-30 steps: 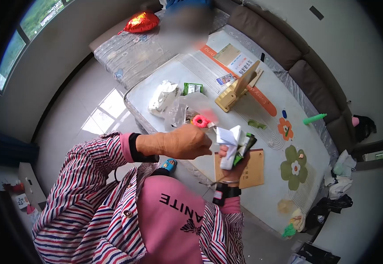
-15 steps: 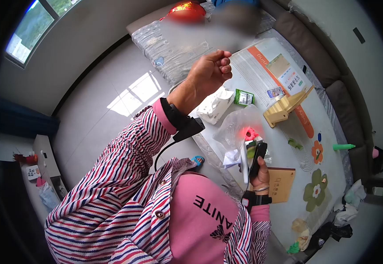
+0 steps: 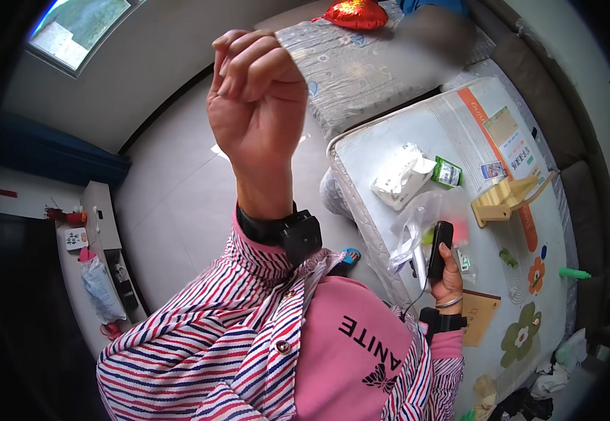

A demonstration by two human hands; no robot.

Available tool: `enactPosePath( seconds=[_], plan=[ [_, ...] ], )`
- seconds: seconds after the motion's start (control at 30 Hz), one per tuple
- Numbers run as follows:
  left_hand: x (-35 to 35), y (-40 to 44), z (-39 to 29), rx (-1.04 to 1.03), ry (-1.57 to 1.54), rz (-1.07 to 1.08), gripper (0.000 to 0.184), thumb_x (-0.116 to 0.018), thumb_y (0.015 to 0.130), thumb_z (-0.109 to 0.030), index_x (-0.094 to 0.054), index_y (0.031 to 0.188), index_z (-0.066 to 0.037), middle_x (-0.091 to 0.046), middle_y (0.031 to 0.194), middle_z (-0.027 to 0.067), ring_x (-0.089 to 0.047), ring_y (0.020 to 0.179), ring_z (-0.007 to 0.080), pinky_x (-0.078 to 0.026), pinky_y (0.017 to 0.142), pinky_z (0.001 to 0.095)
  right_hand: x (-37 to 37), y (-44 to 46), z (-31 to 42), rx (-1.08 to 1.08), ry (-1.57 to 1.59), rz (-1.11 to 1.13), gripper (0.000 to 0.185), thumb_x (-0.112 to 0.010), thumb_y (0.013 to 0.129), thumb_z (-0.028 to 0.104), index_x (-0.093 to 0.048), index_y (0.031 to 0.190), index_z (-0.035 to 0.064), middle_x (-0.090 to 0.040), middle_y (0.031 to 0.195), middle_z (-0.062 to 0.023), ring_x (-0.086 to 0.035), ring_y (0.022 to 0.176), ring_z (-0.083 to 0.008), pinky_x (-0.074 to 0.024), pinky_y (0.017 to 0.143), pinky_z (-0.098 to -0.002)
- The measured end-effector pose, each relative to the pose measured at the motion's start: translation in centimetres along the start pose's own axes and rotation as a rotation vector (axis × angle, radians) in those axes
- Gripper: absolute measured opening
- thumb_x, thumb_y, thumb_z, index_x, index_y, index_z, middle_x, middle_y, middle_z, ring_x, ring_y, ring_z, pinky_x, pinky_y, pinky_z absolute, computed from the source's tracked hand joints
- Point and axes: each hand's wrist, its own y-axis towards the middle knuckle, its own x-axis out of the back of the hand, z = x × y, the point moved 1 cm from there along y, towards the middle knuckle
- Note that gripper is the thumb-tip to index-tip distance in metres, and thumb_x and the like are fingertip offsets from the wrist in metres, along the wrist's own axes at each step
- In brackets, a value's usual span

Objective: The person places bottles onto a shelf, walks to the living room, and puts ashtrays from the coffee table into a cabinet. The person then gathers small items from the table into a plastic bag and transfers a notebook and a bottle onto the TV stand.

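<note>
My left hand (image 3: pixel 259 91) is raised over the floor, its fingers curled in toward the palm. Nothing shows between them, and the hand touches no surface. On the right, my right hand (image 3: pixel 448 275) grips a slim black handheld device (image 3: pixel 441 242) with rounded ends, whose exact kind I cannot tell. A thin dark cable runs near it toward my wrist. Just beside the device are a narrow white piece (image 3: pixel 418 263) and a crumpled clear plastic bag (image 3: pixel 413 221), with something pink partly hidden behind. Black straps with small boxes circle both wrists.
A white pack of tissues (image 3: pixel 399 179), a green packet (image 3: pixel 446 172) and a yellow wooden stand (image 3: pixel 505 201) lie on the patterned table (image 3: pixel 368 147). Further right is a green marker (image 3: pixel 574 273). A brown envelope (image 3: pixel 482 316) lies near my right wrist. A blurred person sits behind.
My left hand has swung up and left, away from the table, and turned its palm toward me. The view has shifted left. My right hand still holds the black device; the red glow is fainter.
</note>
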Motion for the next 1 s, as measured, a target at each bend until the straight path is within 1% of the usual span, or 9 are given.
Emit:
enactPosePath(
  seconds=[0.1,0.17,0.33,0.47,0.6,0.73,0.8,0.87,1.0],
  plan=[
    [0.7,-0.3,-4.0,-0.171,-0.041,-0.076,0.011,-0.046,0.086,-0.001,-0.054,0.078,-0.003,-0.045,0.057,0.0037,-0.047,0.047,0.0102,-0.038,0.045,0.023,0.8,1.6,-1.4,-0.089,0.004,-0.024,0.047,-0.064,0.078,0.044,-0.056,0.105,0.0065,-0.062,0.081,-0.0115,-0.062,0.068,-0.0291,-0.05,0.05,-0.0352],
    [0.3,-1.1,-5.4,-0.27,-0.076,-0.086,0.013,-0.043,0.087,-0.002,-0.051,0.076,-0.005,-0.04,0.053,-0.0013,-0.041,0.049,0.0091,-0.036,0.048,0.0225,-0.1,2.1,-1.4,-0.114,0.025,-0.023,0.047,-0.064,0.078,0.044,-0.056,0.104,0.0065,-0.062,0.081,-0.0113,-0.061,0.066,-0.0282,-0.0491,0.049,-0.0345],
    [0.7,-2.3,-9.3,-0.422,-0.107,-0.071,0.01,-0.044,0.083,-0.001,-0.051,0.076,-0.004,-0.042,0.053,0.0002,-0.042,0.051,0.0115,-0.038,0.049,0.0244,-2.9,4.0,-0.3,-0.219,0.081,0.008,0.051,-0.063,0.078,0.047,-0.056,0.106,0.0043,-0.059,0.081,-0.0109,-0.056,0.064,-0.0227,-0.0471,0.052,-0.0294],
    [7.5,-3.2,-15.0,-0.73,0.081,-0.458,0.016,-0.037,0.085,-0.002,-0.051,0.076,-0.003,-0.046,0.06,0.0053,-0.048,0.055,0.0166,-0.043,0.053,0.03,-4.1,5.3,0.6,-0.27,0.244,0.092,0.054,-0.061,0.078,0.049,-0.057,0.102,-0.0001,-0.06,0.082,-0.0123,-0.058,0.069,-0.0221,-0.0489,0.055,-0.0301],
    [17.6,-7.1,-20.2,-0.959,0.051,-1.06,0.023,-0.034,0.089,-0.007,-0.047,0.071,-0.002,-0.048,0.063,0.0054,-0.047,0.056,0.0165,-0.044,0.056,0.0305,-5.4,6.3,0.7,-0.293,0.244,0.074,0.054,-0.062,0.079,0.048,-0.056,0.102,-0.0007,-0.057,0.081,-0.0121,-0.054,0.069,-0.0212,-0.0473,0.055,-0.0285],
    [19.2,-8.2,-17.1,-0.833,0.28,-1.262,0.022,-0.032,0.089,-0.008,-0.044,0.071,-0.004,-0.044,0.058,0.0034,-0.043,0.052,0.0152,-0.042,0.055,0.029,-5.2,5.5,1.3,-0.287,0.163,0.079,0.055,-0.062,0.079,0.048,-0.057,0.098,-0.0025,-0.057,0.078,-0.012,-0.054,0.067,-0.0214,-0.047,0.054,-0.0283],
    [20.3,-7.0,-16.9,-0.753,0.353,-1.231,0.02,-0.032,0.089,-0.007,-0.044,0.073,-0.005,-0.04,0.055,0.0022,-0.041,0.051,0.0147,-0.04,0.052,0.0284,-4.6,6.2,1.1,-0.27,0.184,0.045,0.055,-0.062,0.079,0.048,-0.057,0.097,-0.0031,-0.058,0.078,-0.0128,-0.056,0.067,-0.022,-0.0473,0.054,-0.0283],
    [16.7,-5.0,-14.6,-0.602,0.216,-0.976,0.019,-0.036,0.089,-0.007,-0.044,0.072,-0.004,-0.035,0.054,0.0014,-0.036,0.049,0.0135,-0.034,0.05,0.0267,-4.1,5.7,1.3,-0.242,0.114,0.09,0.055,-0.062,0.078,0.049,-0.058,0.098,-0.0021,-0.06,0.079,-0.0136,-0.058,0.065,-0.0238,-0.0484,0.053,-0.0299],
    [-0.4,-2.8,-4.5,-0.15,-0.122,0.124,0.013,-0.046,0.085,-0.005,-0.05,0.074,-0.001,-0.04,0.059,0.0038,-0.037,0.042,0.0115,-0.035,0.038,0.0263,-3.4,4.4,0.8,-0.161,0.122,0.111,0.054,-0.061,0.078,0.05,-0.058,0.101,0.001,-0.062,0.076,-0.0126,-0.061,0.064,-0.0257,-0.0503,0.052,-0.0331]
  ],
)
